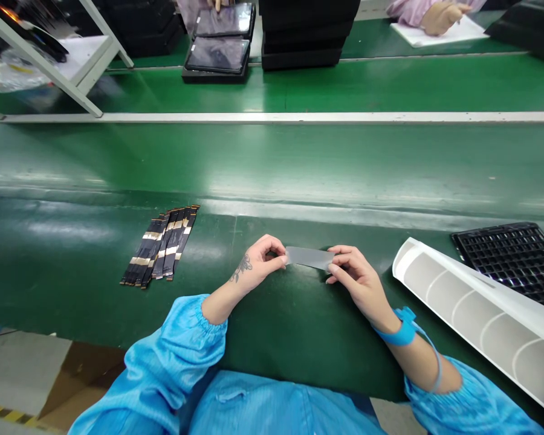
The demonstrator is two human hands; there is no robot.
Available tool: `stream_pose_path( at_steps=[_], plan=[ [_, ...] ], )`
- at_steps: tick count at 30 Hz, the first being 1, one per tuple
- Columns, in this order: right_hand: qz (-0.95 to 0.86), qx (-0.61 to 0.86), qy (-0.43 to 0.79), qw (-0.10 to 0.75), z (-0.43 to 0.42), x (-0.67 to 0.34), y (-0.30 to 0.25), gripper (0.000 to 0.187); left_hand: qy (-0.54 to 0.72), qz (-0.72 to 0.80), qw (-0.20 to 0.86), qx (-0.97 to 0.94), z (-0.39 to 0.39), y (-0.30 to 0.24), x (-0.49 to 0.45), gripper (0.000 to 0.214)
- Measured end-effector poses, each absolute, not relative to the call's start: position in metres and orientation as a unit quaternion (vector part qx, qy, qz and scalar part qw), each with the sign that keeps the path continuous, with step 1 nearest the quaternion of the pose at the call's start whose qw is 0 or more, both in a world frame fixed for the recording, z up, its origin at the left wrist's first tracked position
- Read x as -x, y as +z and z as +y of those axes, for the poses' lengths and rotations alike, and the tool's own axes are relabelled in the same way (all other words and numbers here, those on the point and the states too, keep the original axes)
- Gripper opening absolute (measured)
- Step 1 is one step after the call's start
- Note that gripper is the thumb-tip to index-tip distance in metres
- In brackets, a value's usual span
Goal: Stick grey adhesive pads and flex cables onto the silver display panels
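Between my two hands a translucent grey strip of film (309, 257) is stretched out above the green work surface. My left hand (263, 258) pinches its left end between thumb and fingers. The right end is gripped by my right hand (352, 272), with the thumb in front and the fingers behind. A blue wrist strap (401, 328) circles my right wrist. Off to the left of my left hand lies a fanned bundle of black flex cables (161, 246) with gold-coloured ends and pale bands.
At right lie a long white curved liner sheet (476, 314) and a black gridded tray (510, 260). Beyond a white rail (272, 117) stand stacked black trays (306, 33) and boxed screens (220, 54). A co-worker's hand (444, 18) rests on white paper. A white metal frame (40, 57) stands far left.
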State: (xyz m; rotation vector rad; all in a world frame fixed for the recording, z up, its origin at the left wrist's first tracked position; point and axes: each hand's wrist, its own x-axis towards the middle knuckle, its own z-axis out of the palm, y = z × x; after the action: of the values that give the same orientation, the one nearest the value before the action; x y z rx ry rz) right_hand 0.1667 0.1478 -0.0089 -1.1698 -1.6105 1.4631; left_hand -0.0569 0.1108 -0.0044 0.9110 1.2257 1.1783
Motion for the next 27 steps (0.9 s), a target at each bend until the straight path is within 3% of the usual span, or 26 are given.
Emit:
stream_pose_path(
  at_steps=[7,27],
  plan=[
    [-0.628,0.448,0.553,0.314,0.1491,-0.1673,-0.0059,0.033,0.470,0.535,0.581,-0.393,0.1097,-0.0021,0.0592,0.024],
    [-0.612,0.437,0.573,0.326,0.1482,-0.1679,-0.0100,0.025,0.465,0.532,0.588,-0.393,0.1101,0.0023,0.0578,0.022]
  ],
)
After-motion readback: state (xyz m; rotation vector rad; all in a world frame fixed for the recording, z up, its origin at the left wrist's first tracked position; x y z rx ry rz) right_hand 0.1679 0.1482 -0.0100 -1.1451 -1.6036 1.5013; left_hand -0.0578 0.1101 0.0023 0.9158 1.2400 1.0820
